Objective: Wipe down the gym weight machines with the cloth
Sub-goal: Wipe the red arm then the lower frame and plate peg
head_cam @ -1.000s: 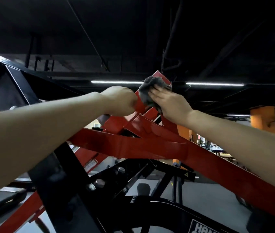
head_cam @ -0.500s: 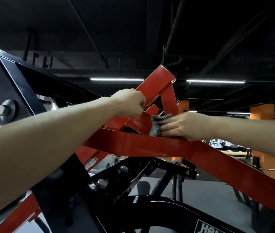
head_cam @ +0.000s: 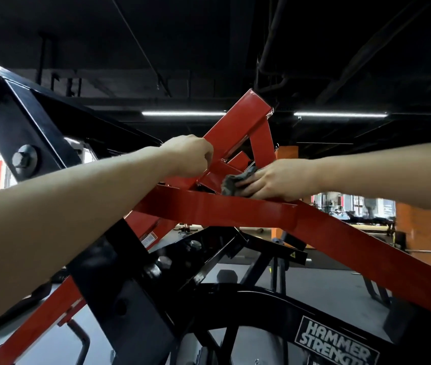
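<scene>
Red machine frame (head_cam: 235,209), grey cloth (head_cam: 231,184) on it

My left hand (head_cam: 190,154) sits at centre, curled against the left edge of the sloping bar (head_cam: 235,130); I cannot tell whether it grips. Just right of it, my right hand (head_cam: 272,183) lies flat on the cloth (head_cam: 231,184), which rests on the cross bar (head_cam: 235,209) where the two bars meet. The frame post (head_cam: 25,114) stands at near left, a bolt (head_cam: 23,156) on its face. The name plate (head_cam: 338,346) sits low at near right, below the cross bar.
</scene>
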`<state>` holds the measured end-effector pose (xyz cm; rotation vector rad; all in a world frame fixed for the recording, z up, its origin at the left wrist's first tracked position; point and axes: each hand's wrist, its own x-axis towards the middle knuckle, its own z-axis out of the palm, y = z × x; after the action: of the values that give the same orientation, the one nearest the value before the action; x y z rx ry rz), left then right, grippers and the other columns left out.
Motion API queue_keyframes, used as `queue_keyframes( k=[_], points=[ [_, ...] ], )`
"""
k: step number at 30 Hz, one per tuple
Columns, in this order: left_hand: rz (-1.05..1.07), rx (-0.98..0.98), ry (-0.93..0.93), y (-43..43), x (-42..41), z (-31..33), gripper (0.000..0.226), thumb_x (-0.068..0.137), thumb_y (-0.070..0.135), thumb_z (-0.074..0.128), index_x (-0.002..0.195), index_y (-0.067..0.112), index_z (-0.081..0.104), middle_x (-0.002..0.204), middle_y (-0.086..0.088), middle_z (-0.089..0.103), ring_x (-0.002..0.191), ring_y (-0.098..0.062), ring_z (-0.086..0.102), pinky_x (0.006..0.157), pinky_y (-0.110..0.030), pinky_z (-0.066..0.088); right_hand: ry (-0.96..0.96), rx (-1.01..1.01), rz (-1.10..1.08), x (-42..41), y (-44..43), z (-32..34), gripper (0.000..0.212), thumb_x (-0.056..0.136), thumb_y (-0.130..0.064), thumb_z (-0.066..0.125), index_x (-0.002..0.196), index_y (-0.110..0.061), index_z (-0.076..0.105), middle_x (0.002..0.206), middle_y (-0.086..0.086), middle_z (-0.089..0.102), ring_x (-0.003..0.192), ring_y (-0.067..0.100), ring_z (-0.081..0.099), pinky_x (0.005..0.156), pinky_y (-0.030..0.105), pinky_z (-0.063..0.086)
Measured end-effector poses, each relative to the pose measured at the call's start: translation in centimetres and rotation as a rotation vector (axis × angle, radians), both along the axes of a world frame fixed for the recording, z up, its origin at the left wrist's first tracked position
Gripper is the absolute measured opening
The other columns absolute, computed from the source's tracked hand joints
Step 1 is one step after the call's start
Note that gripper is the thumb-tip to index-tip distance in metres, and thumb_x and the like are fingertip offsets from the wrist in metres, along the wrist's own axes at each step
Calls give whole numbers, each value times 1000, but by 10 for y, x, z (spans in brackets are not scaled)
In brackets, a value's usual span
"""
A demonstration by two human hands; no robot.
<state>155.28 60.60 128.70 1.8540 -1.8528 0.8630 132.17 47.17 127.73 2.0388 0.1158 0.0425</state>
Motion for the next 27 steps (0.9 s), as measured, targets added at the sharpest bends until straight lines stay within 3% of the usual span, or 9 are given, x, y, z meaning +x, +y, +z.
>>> queue_keyframes(
  k=[3, 6, 8, 10, 13, 19, 22, 24, 27],
  points=[
    [-13, 42, 20, -1, 3, -6, 37, 83, 6, 46, 102, 28, 69, 107, 3, 67, 92, -22, 63, 77, -38, 55, 61, -87, 60, -1, 10, 2, 50, 91, -13, 38, 127, -9, 72, 142, 7, 64, 139, 32, 54, 112, 52, 46],
    [-18, 59, -11, -5, -3, -12, 31, 89, 6, 50, 107, 25, 68, 111, 3, 67, 94, -19, 59, 75, -34, 46, 3, -125, 26, 19, 12, 1, 51, 93, -8, 40, 135, -17, 67, 149, 0, 59, 144, 26, 49, 110, 51, 51],
    [-21, 39, -30, -5, -7, -13, 29, 92, 8, 51, 112, 21, 68, 116, -2, 67, 102, -24, 60, 76, -31, 41, -56, -103, -12, 40, 14, 3, 58, 94, -8, 34, 144, -23, 60, 155, -4, 53, 149, 22, 42, 113, 48, 48],
    [-17, 23, -36, -4, -9, -12, 27, 95, 11, 49, 114, 16, 67, 118, -6, 67, 107, -28, 61, 75, -31, 40, -121, -52, -45, 61, 17, 5, 63, 92, -7, 39, 150, -29, 54, 160, -9, 46, 152, 20, 36, 113, 42, 47],
    [-19, 3, -35, -1, -12, -13, 17, 94, 13, 51, 105, 17, 64, 111, -6, 66, 94, -26, 57, 71, -32, 39, -193, 68, -108, 68, 13, -1, 66, 93, -1, 51, 150, -33, 53, 163, -13, 40, 155, 18, 29, 107, 35, 46],
    [-96, 113, -49, -4, -33, -19, 19, 85, 5, 55, 88, 23, 60, 98, 0, 64, 91, -22, 59, 65, -32, 40, -211, 216, -127, -9, -3, -8, 43, 91, 2, 64, 124, -23, 75, 150, -9, 57, 151, 13, 37, 117, 32, 38],
    [-134, 167, 70, 2, -32, -21, 24, 85, 0, 54, 80, 22, 61, 87, 4, 63, 80, -15, 58, 59, -28, 38, -211, 291, -114, -41, -11, -15, 35, 92, 2, 68, 119, -17, 77, 146, -3, 61, 148, 7, 34, 120, 35, 34],
    [-173, 187, 170, 3, -34, -25, 30, 83, -4, 51, 76, 23, 64, 84, 5, 65, 76, -13, 58, 58, -26, 40, -205, 264, -152, -52, -16, -16, 37, 92, 4, 68, 122, -17, 76, 147, -1, 61, 147, 3, 31, 121, 36, 36],
    [-233, 267, 238, 1, -47, -29, 19, 80, 8, 57, 79, 20, 70, 87, -2, 71, 84, -20, 66, 69, -35, 54, -191, 128, -115, -36, -5, -15, 38, 90, 2, 67, 122, -18, 76, 147, -2, 61, 149, 18, 40, 117, 34, 36]
  ],
)
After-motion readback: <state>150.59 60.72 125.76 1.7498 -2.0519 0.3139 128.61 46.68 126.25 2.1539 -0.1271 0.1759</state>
